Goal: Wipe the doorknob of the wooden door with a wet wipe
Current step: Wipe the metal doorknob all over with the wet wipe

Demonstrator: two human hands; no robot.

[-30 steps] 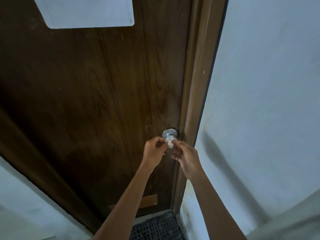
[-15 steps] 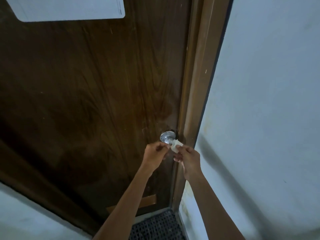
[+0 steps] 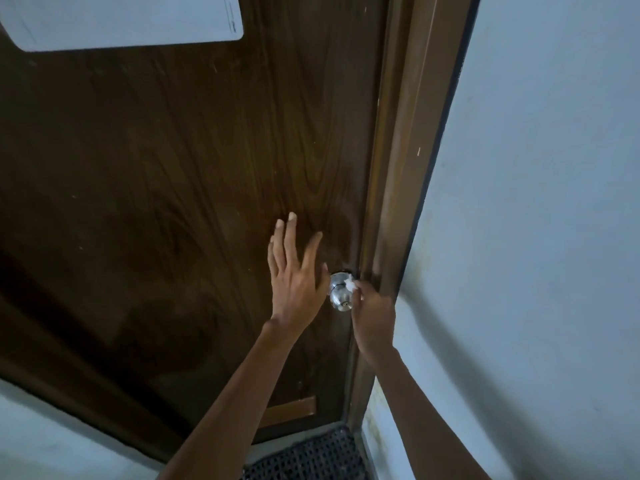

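A round silver doorknob point(image 3: 338, 295) sticks out of the dark wooden door point(image 3: 194, 188) near its right edge. My right hand point(image 3: 374, 311) is closed around a small white wet wipe point(image 3: 350, 285) and presses it against the knob's upper right side. Most of the wipe is hidden inside the fingers. My left hand point(image 3: 294, 271) is flat against the door just left of the knob, fingers spread and pointing up, holding nothing.
A brown door frame point(image 3: 398, 188) runs along the door's right side, with a pale wall point(image 3: 536, 237) beyond it. A white sheet point(image 3: 121, 19) is fixed high on the door. A dark perforated mat point(image 3: 308, 455) lies at the threshold.
My left hand let go of the wipe, opened and moved up onto the door. My right hand carried the wipe onto the knob. The view moved closer.
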